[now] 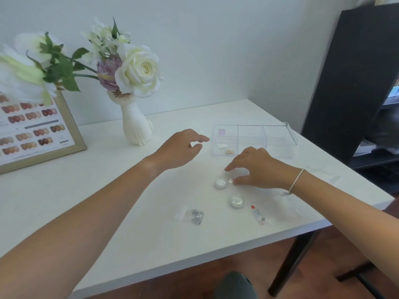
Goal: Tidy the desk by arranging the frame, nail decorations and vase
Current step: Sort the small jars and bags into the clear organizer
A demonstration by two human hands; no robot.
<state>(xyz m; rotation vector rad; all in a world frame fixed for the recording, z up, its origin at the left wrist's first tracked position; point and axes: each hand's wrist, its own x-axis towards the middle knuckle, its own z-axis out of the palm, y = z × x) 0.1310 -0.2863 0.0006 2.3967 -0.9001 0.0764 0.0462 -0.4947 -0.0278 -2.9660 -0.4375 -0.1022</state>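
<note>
A gold-edged frame [41, 134] showing rows of nail samples leans against the wall at the left. Beside it stands a white hand-shaped vase [135, 124] with white and lilac flowers. A clear three-part box [252, 140] sits mid-desk, with small packets in its left compartment. Nail decorations lie on the desk: two round glitter pots [220, 182] [237, 200], a grey glitter bag [196, 216] and a small clear bag with red bits [260, 215]. My left hand [181, 147] hovers open just left of the box. My right hand [257, 168] rests fingers-down on a tiny packet [230, 180] by the upper pot.
The white desk [129, 201] ends at a front edge near me and a right edge by a black shelf unit [345, 83]. A clear plastic sheet [323, 173] lies at the right edge. Black desk legs and wooden floor show below.
</note>
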